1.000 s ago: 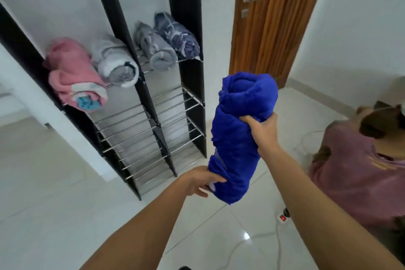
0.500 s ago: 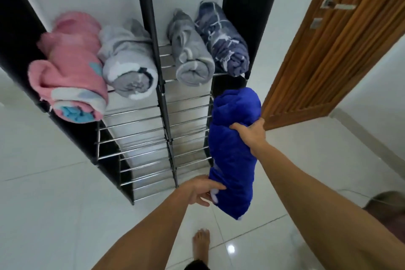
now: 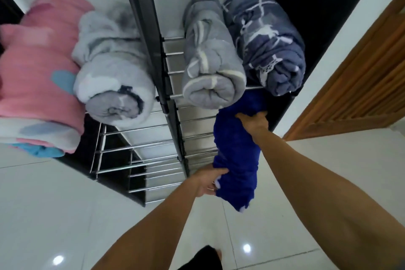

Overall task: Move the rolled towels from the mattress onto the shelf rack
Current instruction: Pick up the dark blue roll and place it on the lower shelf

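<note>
Both my hands hold a rolled bright blue towel (image 3: 236, 155). My right hand (image 3: 255, 121) grips it near its far end and my left hand (image 3: 208, 181) grips its near end. The far end of the blue roll reaches under the top shelf of the black shelf rack (image 3: 171, 116), in the right column, below a grey rolled towel (image 3: 210, 59) and a navy patterned rolled towel (image 3: 269, 37). On the top shelf of the left column lie a pink rolled towel (image 3: 37, 76) and a pale grey rolled towel (image 3: 111, 68). The mattress is out of view.
The rack's lower shelves of metal rods (image 3: 140, 151) hold nothing. A wooden door (image 3: 355, 85) stands just right of the rack. The floor is glossy white tile (image 3: 54, 215). My foot (image 3: 203, 258) shows at the bottom edge.
I have stepped closer to the rack. The blue towel has moved forward, and its far end now sits under the top right shelf. The person at the right has left the view.
</note>
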